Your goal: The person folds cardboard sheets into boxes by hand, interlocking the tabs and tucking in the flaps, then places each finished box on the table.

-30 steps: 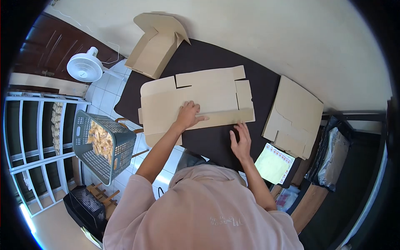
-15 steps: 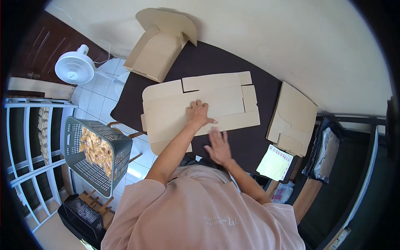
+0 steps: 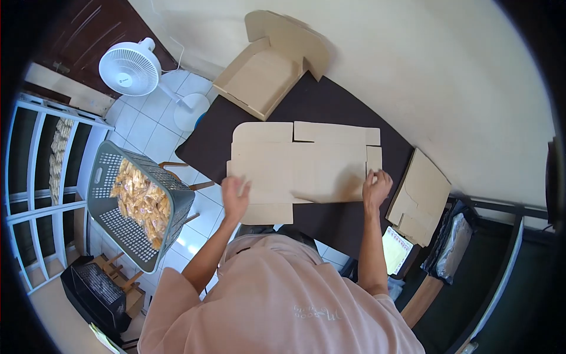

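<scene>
A flat cardboard box blank [image 3: 318, 156] with cut flaps lies on the dark table in front of me. Its front right flap looks folded upward, seen nearly edge-on, with a shadow behind it. At the front right corner my right hand [image 3: 377, 189] has its fingers curled in a pinch at the flap's end; the fingertips are partly hidden. Over the blank's left edge is my left hand [image 3: 236, 199], thumb and fingers apart, holding nothing that I can see. An assembled cardboard box [image 3: 265, 68] with its lid raised sits at the table's far left.
More folded cardboard [image 3: 420, 194] leans at the table's right end, beside a sheet of paper [image 3: 396, 249]. To the left stand a grey basket [image 3: 141, 239] of packaged snacks and a white fan [image 3: 130, 69]. A wall [image 3: 424, 76] borders the table's far side.
My hands have moved apart, the left to the blank's left edge and the right to its front right corner. The blank has turned slightly, and its front right flap has come up.
</scene>
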### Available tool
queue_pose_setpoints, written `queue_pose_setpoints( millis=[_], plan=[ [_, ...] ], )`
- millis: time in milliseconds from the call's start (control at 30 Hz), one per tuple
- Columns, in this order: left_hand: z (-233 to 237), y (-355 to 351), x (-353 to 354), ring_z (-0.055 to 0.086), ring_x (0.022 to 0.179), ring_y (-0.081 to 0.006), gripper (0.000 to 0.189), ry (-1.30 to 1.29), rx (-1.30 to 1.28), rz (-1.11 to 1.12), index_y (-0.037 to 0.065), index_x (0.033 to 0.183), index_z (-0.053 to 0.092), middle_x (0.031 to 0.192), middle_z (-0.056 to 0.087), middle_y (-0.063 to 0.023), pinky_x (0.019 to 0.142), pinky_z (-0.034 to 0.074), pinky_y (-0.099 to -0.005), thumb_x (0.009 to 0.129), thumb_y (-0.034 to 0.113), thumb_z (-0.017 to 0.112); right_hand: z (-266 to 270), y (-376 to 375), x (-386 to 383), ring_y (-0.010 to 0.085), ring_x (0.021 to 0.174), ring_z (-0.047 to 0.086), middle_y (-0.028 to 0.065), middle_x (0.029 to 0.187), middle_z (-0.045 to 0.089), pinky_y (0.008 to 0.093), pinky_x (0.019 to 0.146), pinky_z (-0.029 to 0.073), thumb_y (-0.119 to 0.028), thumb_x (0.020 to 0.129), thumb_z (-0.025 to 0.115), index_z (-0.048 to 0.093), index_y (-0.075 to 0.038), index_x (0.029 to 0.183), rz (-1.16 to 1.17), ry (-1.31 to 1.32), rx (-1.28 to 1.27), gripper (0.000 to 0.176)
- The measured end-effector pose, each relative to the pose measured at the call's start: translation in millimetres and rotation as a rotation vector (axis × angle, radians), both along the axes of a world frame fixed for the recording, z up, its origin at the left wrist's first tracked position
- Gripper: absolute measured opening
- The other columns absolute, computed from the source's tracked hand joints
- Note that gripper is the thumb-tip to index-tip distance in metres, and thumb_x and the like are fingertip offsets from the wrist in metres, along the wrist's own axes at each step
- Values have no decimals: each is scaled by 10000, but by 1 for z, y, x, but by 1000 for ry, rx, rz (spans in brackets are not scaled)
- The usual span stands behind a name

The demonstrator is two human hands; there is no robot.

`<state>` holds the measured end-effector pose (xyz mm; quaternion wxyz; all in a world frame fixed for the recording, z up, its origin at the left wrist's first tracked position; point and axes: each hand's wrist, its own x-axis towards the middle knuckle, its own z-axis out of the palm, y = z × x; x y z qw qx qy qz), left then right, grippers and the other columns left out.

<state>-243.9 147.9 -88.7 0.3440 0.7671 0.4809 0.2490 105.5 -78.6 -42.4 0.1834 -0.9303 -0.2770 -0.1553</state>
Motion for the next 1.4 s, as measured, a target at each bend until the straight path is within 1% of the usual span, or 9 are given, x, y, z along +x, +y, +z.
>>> queue_pose_setpoints(
  millis=[67,133,200,367,500,700,1033,1300,1400],
  plan=[
    [-5,5,-34,632,830,-275,257,115,65,111,22,904,616,865,627,-116,735,509,-370,833,230,749,19,48,4,402,1015,610,197,1011,691,459,921,466,-111,839,685,694,17,878,101,238,80,134],
    [-10,3,-58,673,881,-264,395,455,-744,38,3,957,687,923,704,-138,794,525,-375,824,367,767,18,90,15,410,1103,585,200,1086,678,458,951,463,-91,825,685,693,-2,967,299,403,36,168],
    [-21,-15,-70,697,922,-246,550,203,-739,-237,-23,1050,707,978,730,-170,831,533,-354,811,470,762,3,133,26,419,1160,563,201,1158,662,465,970,459,-75,816,684,686,-16,1043,427,479,-6,234],
    [13,-24,-61,670,924,-154,296,-161,-841,-121,-1,1131,689,1022,735,-103,831,525,-311,870,134,730,-34,180,43,455,1258,484,196,1422,492,507,1008,444,-79,801,641,554,-52,1282,527,295,-588,489],
    [42,-27,-66,667,882,-145,265,-196,-730,-204,-15,1124,682,987,736,-105,793,524,-303,892,112,699,-19,172,52,430,1196,543,186,1379,538,535,983,452,-115,791,652,627,-69,1179,446,341,-709,392],
    [91,10,-51,603,840,-90,205,-268,-678,-345,-40,1094,662,918,712,-78,746,507,-282,917,65,653,31,94,78,270,701,662,196,715,619,369,667,491,-153,780,718,675,-11,897,505,559,-196,190],
    [232,177,194,671,959,-339,301,-71,74,-672,-29,1108,665,1050,694,-219,865,505,-378,819,53,687,87,-13,32,67,669,512,-18,777,627,261,597,422,-208,898,718,687,-3,929,33,1110,523,209],
    [116,92,292,676,887,-362,270,-47,273,-1040,56,920,754,909,697,-197,797,537,-416,722,-28,592,-47,-72,-53,92,665,595,44,829,663,251,577,476,-135,900,689,670,-15,1003,-339,1172,528,160],
    [104,56,228,525,1175,-298,317,160,342,-998,186,1027,763,1164,639,-94,999,375,-516,799,30,607,-49,-108,-65,139,739,654,58,824,649,276,619,520,-83,932,614,653,-10,1039,-646,1014,707,135]
  ],
)
